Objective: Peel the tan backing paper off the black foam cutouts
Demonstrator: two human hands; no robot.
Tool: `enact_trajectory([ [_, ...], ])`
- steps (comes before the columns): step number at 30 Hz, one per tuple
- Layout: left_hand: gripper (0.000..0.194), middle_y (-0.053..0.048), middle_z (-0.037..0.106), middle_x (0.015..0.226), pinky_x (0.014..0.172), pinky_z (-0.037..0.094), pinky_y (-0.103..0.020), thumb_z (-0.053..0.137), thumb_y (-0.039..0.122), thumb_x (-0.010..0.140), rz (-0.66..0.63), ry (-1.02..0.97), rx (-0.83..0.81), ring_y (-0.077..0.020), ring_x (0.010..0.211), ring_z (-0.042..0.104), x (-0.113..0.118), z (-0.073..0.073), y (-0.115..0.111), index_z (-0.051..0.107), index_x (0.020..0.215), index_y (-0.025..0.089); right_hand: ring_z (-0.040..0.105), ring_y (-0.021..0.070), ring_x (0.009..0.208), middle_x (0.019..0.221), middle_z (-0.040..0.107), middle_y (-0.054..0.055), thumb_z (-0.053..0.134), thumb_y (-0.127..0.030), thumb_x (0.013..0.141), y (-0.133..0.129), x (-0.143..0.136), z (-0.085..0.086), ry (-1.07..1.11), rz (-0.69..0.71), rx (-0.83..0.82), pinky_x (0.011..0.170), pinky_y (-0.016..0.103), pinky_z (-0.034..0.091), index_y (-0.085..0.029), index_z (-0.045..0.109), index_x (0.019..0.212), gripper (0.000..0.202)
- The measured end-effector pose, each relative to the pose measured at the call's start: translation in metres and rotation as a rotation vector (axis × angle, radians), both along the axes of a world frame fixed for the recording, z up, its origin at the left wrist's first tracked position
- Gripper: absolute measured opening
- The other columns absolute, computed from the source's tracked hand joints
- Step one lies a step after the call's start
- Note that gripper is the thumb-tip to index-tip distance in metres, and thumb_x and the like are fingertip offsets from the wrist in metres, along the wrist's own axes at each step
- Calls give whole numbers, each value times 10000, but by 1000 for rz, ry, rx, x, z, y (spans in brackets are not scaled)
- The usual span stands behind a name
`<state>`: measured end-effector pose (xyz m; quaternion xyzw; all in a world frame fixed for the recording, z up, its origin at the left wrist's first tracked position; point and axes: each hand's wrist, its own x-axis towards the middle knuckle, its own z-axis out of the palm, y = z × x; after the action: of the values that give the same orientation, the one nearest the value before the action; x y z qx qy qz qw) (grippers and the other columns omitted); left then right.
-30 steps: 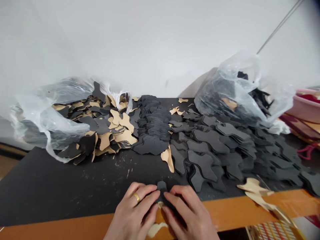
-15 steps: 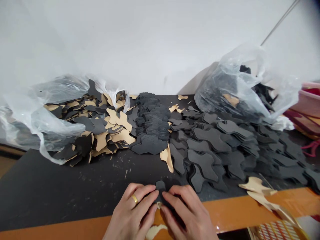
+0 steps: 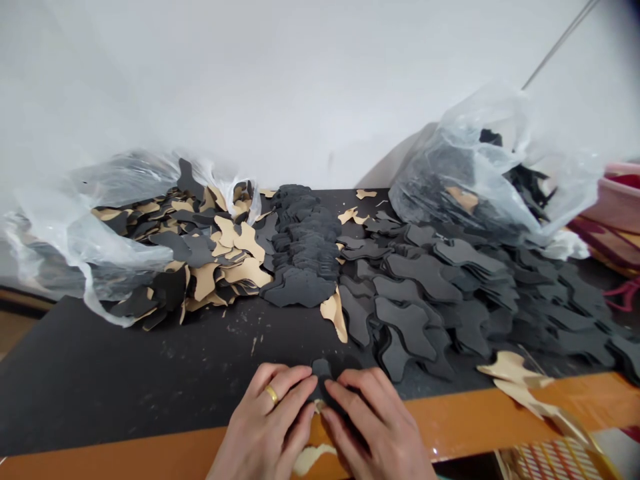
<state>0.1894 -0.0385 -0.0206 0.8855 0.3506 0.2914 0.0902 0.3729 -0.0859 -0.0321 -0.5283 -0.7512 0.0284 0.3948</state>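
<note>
At the table's front edge, a small dark grey cut-out piece [image 3: 321, 369] lies between my two hands, mostly covered by the fingers. My left hand [image 3: 270, 423], with a gold ring, grips its left side with fingers bent together. On the right side, my right hand [image 3: 379, 421] pinches it the same way. A bit of tan backing paper [image 3: 319, 405] shows between the thumbs. Below them a larger pale paper scrap [image 3: 314, 458] rests on the orange edge.
Overlapping dark pieces [image 3: 406, 322] spread across the right side. A neat dark stack [image 3: 305, 250] stands at the middle. A plastic bag [image 3: 117, 250] of tan and black pieces lies left; another bag [image 3: 480, 180] sits back right. Peeled tan papers [image 3: 515, 370] lie near the front right.
Both hands stay almost in place on the dark piece. The view has shifted very slightly; nothing else visibly moves.
</note>
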Motion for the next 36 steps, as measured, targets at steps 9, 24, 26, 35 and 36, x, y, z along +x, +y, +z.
enact_trajectory([
  [9, 273, -99, 652, 1090, 760, 592, -325, 518, 144, 920, 56, 69, 25, -224, 932, 601, -5, 0, -2, 687, 1124, 207, 596, 215, 806, 931, 638, 123, 560, -98, 891, 1, -1, 1, 8, 7, -6, 690, 342, 595, -122, 685, 1061, 212],
  [24, 291, -100, 567, 1056, 745, 584, -285, 516, 138, 926, 132, 14, -26, -203, 912, 578, -8, -7, -18, 662, 1170, 200, 629, 205, 872, 974, 669, 122, 517, -128, 950, 5, 2, 5, -11, 91, -23, 744, 304, 608, -133, 699, 1080, 223],
  [26, 289, -96, 569, 1050, 732, 584, -274, 516, 149, 929, 154, 16, -36, -196, 898, 590, -10, -8, -21, 657, 1175, 207, 630, 203, 883, 984, 673, 120, 515, -131, 955, 6, 3, 7, -6, 114, -51, 758, 305, 610, -137, 697, 1089, 226],
  [35, 244, -63, 635, 1024, 728, 589, -318, 587, 254, 899, 328, -81, -167, -211, 878, 658, -12, -8, -26, 540, 1137, 228, 631, 217, 900, 1000, 662, 127, 512, -152, 961, 5, 3, 7, 8, 124, -98, 762, 337, 613, -143, 687, 1099, 222],
  [36, 264, -56, 644, 994, 706, 588, -316, 591, 256, 895, 341, -86, -185, -208, 848, 662, -12, -7, -27, 525, 1150, 229, 631, 219, 904, 1000, 659, 128, 517, -150, 958, 5, 3, 6, 9, 126, -105, 765, 338, 612, -140, 687, 1097, 220],
])
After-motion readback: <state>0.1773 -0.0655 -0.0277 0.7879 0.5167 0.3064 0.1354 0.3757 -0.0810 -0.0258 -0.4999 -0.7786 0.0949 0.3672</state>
